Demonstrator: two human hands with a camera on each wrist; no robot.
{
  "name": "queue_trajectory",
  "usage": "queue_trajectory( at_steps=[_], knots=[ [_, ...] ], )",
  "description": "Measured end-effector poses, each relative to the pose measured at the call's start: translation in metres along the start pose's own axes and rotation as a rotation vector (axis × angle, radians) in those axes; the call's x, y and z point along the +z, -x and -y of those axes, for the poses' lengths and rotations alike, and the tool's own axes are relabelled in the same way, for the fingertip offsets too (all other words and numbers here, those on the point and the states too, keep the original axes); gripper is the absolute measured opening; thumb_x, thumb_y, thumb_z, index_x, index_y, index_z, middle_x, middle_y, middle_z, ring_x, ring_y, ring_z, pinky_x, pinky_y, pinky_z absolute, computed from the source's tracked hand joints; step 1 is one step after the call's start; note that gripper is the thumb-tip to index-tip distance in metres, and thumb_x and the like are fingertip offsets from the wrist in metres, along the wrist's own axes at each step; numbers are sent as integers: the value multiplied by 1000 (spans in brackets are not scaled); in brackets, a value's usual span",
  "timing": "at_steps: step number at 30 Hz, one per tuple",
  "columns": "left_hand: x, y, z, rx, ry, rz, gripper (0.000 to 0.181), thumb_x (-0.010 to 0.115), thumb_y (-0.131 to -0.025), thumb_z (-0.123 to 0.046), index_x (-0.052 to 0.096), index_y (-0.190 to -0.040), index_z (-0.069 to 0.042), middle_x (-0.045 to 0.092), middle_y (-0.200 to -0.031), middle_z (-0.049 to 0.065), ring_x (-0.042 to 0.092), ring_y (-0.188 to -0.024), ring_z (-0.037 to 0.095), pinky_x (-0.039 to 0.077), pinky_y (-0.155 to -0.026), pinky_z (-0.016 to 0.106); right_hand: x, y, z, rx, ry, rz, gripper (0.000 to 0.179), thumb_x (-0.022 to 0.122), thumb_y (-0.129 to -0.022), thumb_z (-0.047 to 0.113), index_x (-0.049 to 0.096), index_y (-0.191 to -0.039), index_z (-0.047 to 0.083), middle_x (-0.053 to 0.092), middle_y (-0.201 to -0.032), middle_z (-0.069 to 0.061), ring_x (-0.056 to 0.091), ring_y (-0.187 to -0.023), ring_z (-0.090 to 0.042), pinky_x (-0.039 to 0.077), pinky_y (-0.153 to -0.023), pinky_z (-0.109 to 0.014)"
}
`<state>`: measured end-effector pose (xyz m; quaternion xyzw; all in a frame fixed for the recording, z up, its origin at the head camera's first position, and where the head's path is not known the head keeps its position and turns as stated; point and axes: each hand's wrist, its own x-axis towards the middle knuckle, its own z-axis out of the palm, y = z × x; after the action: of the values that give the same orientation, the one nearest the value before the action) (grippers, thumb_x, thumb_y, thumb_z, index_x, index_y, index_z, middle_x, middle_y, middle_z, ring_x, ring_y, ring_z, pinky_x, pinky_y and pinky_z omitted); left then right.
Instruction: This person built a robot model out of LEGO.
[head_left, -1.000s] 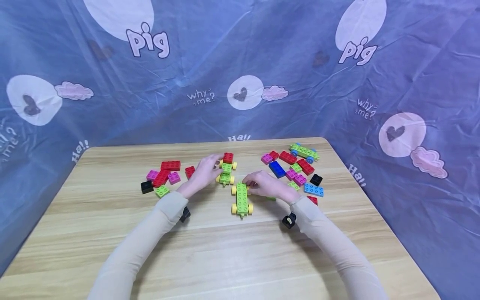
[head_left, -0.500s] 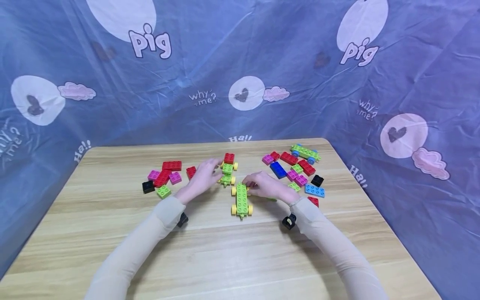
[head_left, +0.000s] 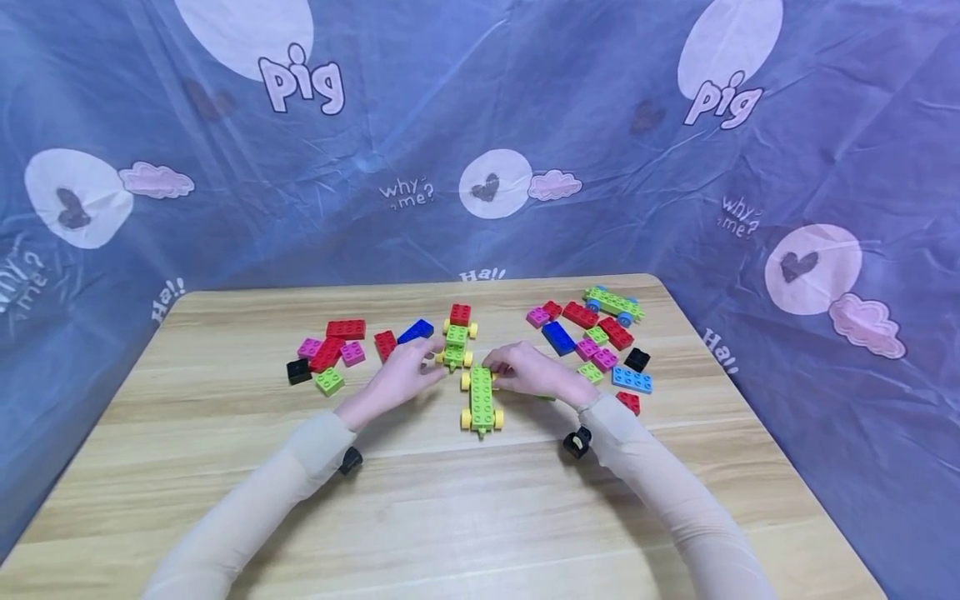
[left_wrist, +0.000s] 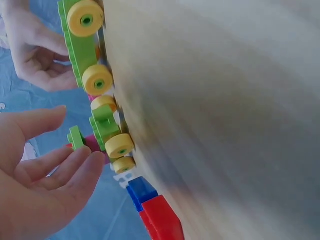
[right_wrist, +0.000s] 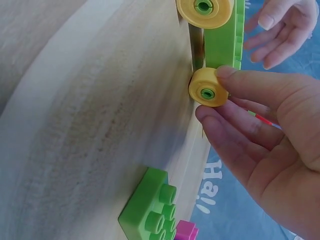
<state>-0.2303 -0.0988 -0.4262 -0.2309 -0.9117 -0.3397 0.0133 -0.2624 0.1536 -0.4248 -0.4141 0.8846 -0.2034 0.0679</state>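
Note:
A green toy car base with yellow wheels [head_left: 481, 404] stands lengthwise in the middle of the table. My right hand [head_left: 525, 368] pinches its far right yellow wheel [right_wrist: 208, 89] between thumb and fingers. Just beyond stands a second yellow-wheeled toy car [head_left: 456, 335], stacked with a green brick and a red brick [head_left: 461, 314] at its far end. To its left, my left hand [head_left: 401, 375] has thumb and fingers spread apart, holding nothing. In the left wrist view its fingertips [left_wrist: 95, 162] overlap the second car's side.
Left of the cars lie red, pink, black, green and blue bricks [head_left: 416, 332]. More loose bricks, including a light blue one [head_left: 632, 380], spread to the right. A green car base with blue wheels [head_left: 613, 305] stands near the table's far right corner.
My left hand has drawn back from the second car toward me, uncovering a blue brick behind it. The right hand keeps its place at the near car's wheel.

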Motion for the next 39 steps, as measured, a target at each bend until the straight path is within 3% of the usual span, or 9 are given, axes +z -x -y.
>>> queue_trajectory(
  at_steps=[15, 29, 39],
  knots=[
    [14, 14, -5, 14, -20, 125, 51, 74, -88, -20, 59, -131, 2, 66, -125, 18, 64, -113, 30, 54, -100, 43, 5, -6, 5, -59, -15, -28, 22, 72, -87, 5, 70, -109, 2, 75, -101, -12, 72, -88, -21, 59, -81, -22],
    [16, 21, -2, 40, -34, 135, 57, 77, -86, -22, 57, -132, 5, 65, -128, 19, 62, -119, 32, 49, -106, 45, 12, -14, 13, -127, -23, -46, 20, 72, -86, 3, 71, -106, 1, 75, -96, -11, 72, -84, -20, 59, -78, -21],
    [12, 22, 0, 28, -31, 141, 57, 76, -85, -16, 55, -133, 6, 63, -129, 21, 61, -121, 33, 49, -107, 46, 15, -22, 18, -114, -28, -32, 21, 71, -87, 5, 71, -108, 1, 75, -100, -11, 72, -87, -21, 59, -80, -21]
  ],
)
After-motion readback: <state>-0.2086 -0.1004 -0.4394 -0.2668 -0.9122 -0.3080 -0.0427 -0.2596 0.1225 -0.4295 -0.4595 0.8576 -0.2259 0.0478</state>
